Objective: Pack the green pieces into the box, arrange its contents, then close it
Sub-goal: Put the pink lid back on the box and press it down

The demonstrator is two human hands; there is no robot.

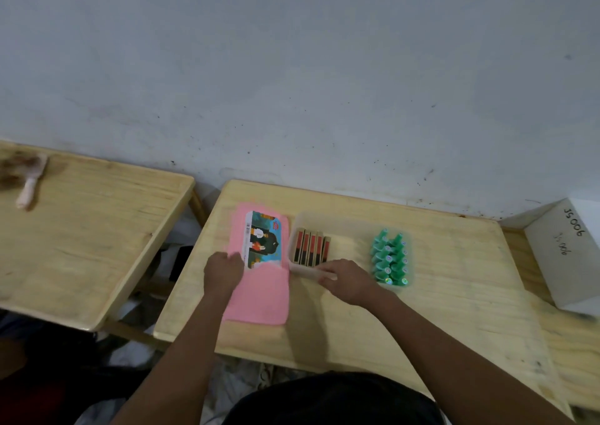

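Now | left hand (224, 270) grips lid (259, 298) edge | right hand (347, 280) grips box (300, 270) rim

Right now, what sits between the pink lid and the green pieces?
In the head view, a row of red-and-black sticks lies between the pink lid and the green pieces.

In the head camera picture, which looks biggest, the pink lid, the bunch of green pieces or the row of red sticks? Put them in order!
1. pink lid, by far.
2. bunch of green pieces.
3. row of red sticks, only a little smaller than the green bunch.
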